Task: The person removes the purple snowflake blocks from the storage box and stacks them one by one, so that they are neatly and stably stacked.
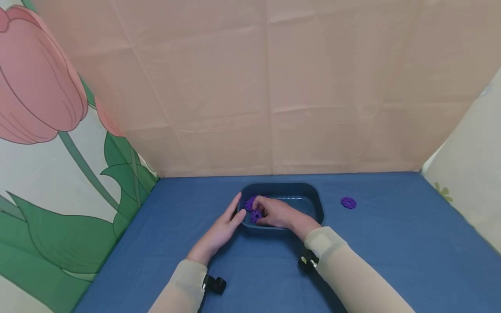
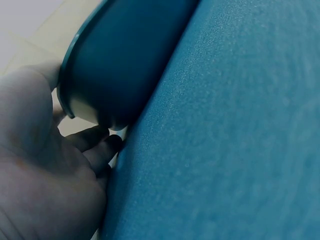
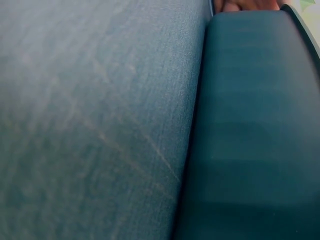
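Observation:
A dark blue rectangular bin (image 1: pixel 282 229) stands on the blue cloth, its rim upward. My left hand (image 1: pixel 219 232) rests against its left end, index finger straight along the side and thumb at the near corner. From the left wrist, the left hand (image 2: pixel 45 160) spreads across the bin's end, thumb at the rim and other fingers low against the wall. Reaching over the near rim, my right hand (image 1: pixel 275 213) bends its fingers around a purple notched disc (image 1: pixel 256 216) inside. Another purple disc (image 1: pixel 249 204) lies beside it. The right wrist view shows mainly the bin's outer wall (image 3: pixel 255 130).
A loose purple disc (image 1: pixel 348 202) lies flat on the blue cloth (image 1: pixel 391 243), right of the bin. Behind the table hangs a beige sheet (image 1: pixel 270 95). A wall painted with tulips (image 1: pixel 39 82) borders the left side.

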Tool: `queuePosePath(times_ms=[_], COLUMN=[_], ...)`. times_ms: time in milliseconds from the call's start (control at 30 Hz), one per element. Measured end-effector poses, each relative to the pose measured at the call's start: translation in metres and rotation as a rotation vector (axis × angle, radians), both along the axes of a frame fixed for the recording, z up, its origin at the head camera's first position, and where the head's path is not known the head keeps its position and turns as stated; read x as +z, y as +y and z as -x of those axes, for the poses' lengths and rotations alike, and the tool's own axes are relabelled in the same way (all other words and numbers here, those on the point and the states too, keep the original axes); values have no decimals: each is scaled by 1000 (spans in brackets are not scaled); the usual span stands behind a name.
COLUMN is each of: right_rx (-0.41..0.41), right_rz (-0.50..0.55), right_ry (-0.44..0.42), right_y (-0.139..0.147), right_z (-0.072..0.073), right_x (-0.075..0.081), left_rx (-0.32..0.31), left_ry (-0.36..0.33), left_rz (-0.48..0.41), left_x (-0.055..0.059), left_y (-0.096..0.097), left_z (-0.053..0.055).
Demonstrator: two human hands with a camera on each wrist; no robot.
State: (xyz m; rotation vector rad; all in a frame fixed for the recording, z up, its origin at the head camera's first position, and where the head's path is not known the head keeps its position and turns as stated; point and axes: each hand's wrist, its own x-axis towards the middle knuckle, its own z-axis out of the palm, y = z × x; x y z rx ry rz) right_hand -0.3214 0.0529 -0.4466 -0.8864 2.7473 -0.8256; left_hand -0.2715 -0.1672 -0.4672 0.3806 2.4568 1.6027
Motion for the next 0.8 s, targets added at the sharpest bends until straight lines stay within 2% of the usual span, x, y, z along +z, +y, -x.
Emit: queuePosePath(times_ms=[533, 800], right_rx=[-29, -75], right_rz=[-45, -13], right_ry=[10, 49], right_y=[-1, 3], right_z=[1, 0], right_x=[0, 2], left_rx=[-8, 6], left_ry=[9, -2], left_rz=[-5, 0], left_x=[1, 0], left_y=[0, 0], left_z=[-2, -2])
